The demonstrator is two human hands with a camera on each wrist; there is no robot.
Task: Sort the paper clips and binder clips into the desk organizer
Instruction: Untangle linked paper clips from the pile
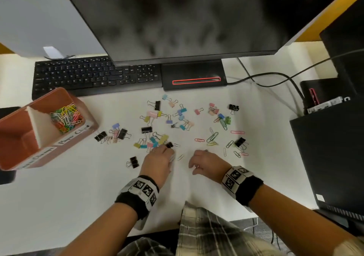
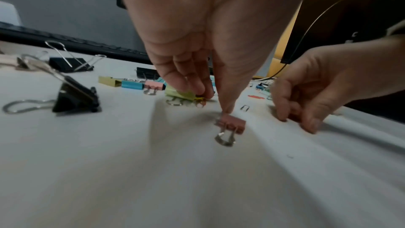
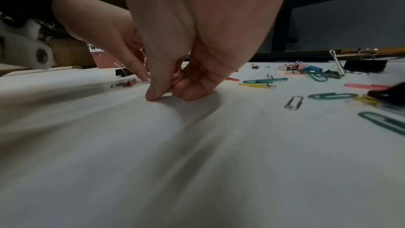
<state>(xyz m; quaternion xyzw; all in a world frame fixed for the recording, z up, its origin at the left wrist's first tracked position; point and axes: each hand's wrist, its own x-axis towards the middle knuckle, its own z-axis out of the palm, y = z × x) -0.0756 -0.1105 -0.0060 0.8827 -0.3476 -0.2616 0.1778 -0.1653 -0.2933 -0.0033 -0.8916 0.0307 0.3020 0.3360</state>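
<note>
Clips (image 1: 178,121) lie scattered mid-desk, right of the organizer (image 1: 17,121). Left hand (image 1: 157,160) pinches a small binder clip (image 2: 232,124); right hand (image 1: 204,162) is curled, contents unclear. A loose pinch could drop it.

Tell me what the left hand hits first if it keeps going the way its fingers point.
Most likely the small black binder clip right at the left hand's fingertips, with the yellow-green binder clip just beyond. The fingers already seem to touch that cluster; depth is unclear.
</note>
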